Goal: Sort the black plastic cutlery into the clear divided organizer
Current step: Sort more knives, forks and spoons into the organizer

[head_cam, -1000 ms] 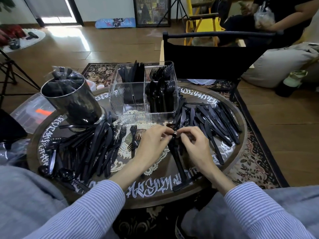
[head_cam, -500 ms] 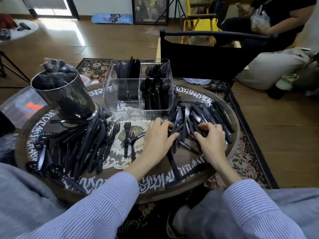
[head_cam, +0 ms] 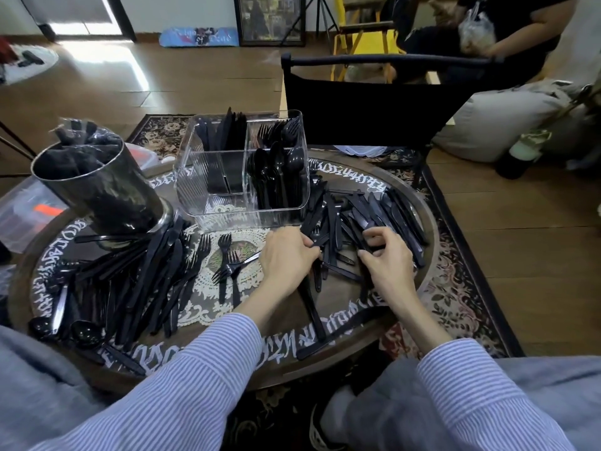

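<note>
The clear divided organizer [head_cam: 195, 187] stands at the back of the round table [head_cam: 432, 255]. Knives stand in its left rear compartment; forks and spoons fill the right side. A heap of black knives [head_cam: 383, 206] lies right of it. My left hand [head_cam: 286, 255] rests at the heap's left edge, its fingers curled round black knife handles there. My right hand [head_cam: 387, 258] sits on the heap with curled fingers pinching a knife. A second pile of black cutlery [head_cam: 136, 281] lies on the left. A few loose forks [head_cam: 227, 262] lie in the middle.
A dark metal cup [head_cam: 97, 190] stuffed with wrapped cutlery stands at the back left. A black chair [head_cam: 367, 102] is behind the table, and a seated person [head_cam: 494, 30] is at the far right. My knees are under the table's near edge.
Both hands moved from the table's near middle up and right into the knife heap. Their flat fingers from half a second ago have curled around knives.
</note>
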